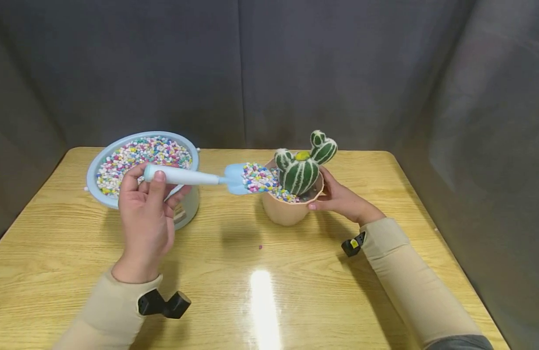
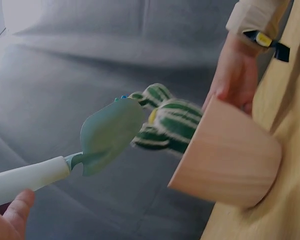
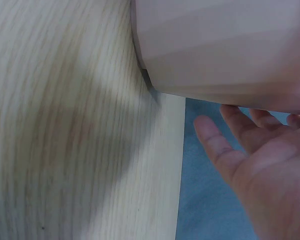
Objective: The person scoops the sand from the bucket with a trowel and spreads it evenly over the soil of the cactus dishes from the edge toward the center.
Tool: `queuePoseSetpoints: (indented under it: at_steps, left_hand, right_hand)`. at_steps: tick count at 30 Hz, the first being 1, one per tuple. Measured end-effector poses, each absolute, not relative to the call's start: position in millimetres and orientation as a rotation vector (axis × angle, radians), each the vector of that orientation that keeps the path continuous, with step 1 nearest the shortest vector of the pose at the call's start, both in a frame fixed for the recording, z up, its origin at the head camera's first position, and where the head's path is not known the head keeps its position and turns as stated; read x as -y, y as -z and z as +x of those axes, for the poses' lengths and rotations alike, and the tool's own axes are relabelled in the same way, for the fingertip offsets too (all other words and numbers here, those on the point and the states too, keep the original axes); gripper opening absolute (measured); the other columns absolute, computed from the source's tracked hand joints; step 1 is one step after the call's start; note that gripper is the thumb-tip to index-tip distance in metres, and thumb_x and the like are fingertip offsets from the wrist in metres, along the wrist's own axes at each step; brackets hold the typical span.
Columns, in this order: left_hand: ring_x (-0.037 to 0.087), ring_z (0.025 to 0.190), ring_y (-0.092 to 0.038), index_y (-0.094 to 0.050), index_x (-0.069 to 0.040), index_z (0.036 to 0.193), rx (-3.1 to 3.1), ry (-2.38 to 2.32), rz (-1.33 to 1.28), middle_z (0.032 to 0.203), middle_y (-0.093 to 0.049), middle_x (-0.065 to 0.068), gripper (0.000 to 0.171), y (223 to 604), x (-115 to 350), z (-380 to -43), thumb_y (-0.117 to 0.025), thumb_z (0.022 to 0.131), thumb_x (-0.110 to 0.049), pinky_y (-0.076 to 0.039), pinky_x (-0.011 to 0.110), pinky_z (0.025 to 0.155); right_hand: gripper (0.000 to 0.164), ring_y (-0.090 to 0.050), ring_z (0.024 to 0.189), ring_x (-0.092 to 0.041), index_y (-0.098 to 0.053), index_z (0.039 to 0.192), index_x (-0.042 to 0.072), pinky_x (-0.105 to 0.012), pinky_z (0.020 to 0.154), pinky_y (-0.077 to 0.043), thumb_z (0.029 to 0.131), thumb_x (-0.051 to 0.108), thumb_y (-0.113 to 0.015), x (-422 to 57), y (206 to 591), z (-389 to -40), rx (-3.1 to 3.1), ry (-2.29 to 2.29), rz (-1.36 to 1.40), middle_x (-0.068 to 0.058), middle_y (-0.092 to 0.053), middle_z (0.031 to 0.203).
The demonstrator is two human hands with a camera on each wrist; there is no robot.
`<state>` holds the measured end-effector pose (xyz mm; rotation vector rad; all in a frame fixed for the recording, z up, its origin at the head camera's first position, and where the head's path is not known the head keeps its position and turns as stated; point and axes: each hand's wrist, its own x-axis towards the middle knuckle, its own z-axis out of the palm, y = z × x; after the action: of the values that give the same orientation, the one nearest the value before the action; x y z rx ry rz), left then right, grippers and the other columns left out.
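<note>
My left hand (image 1: 149, 218) grips the pale handle of a light-blue garden trowel (image 1: 234, 179). Its blade bears multicoloured pebbles (image 1: 257, 178), and the tip reaches over the rim of a peach flower pot (image 1: 284, 214). From below, in the left wrist view, the blade (image 2: 110, 135) slants beside the cactus. A green striped cactus (image 1: 299, 176) stands in the pot, with similar pebbles around its left and front side. My right hand (image 1: 346, 200) holds the pot's right side, thumb near the front rim and the other fingers behind. The right wrist view shows fingertips (image 3: 207, 127) close along the pot wall.
A light-blue bucket (image 1: 91, 177) full of multicoloured pebbles stands at the left back of the wooden table (image 1: 217, 301), partly behind my left hand. One pink pebble (image 1: 260, 247) lies on the table in front of the pot. Dark grey curtains (image 1: 173, 73) hang behind.
</note>
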<state>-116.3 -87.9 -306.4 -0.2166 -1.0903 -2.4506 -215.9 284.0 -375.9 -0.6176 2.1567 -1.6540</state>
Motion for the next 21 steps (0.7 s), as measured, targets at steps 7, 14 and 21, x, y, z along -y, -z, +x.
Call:
queuePoseSetpoints:
  at_steps: [7, 14, 21]
  left_hand:
    - [0.017, 0.092, -0.074, -0.050, -0.001, 0.116, 1.208, 2.442, -0.241, 0.106, -0.070, 0.014, 0.011, 313, 70, -116, -0.053, 0.105, 0.001, -0.064, 0.033, 0.082]
    - [0.016, 0.093, -0.073, -0.052, -0.003, 0.117, 1.318, 2.426, -0.189, 0.108, -0.068, 0.013, 0.014, 320, 57, -116, -0.048, 0.106, 0.004, -0.063, 0.033, 0.085]
    - [0.016, 0.094, -0.072, -0.050, -0.003, 0.119, 1.403, 2.403, -0.151, 0.108, -0.067, 0.012, 0.015, 326, 47, -113, -0.048, 0.106, 0.005, -0.063, 0.034, 0.086]
  right_hand:
    - [0.110, -0.026, 0.150, -0.035, -0.001, 0.166, 0.020, -0.055, 0.120, -0.032, 0.088, -0.007, -0.073, -280, 377, -218, -2.163, 1.654, -0.633, -0.017, -0.018, 0.167]
    - [0.109, -0.024, 0.151, -0.034, -0.001, 0.166, 0.022, -0.054, 0.123, -0.028, 0.089, 0.001, -0.076, -277, 375, -220, -2.159, 1.637, -0.631, -0.017, -0.020, 0.166]
    - [0.109, -0.025, 0.151, -0.035, -0.002, 0.166, 0.021, -0.053, 0.122, -0.030, 0.089, 0.003, -0.076, -275, 376, -220, -2.179, 1.636, -0.628, -0.018, -0.020, 0.166]
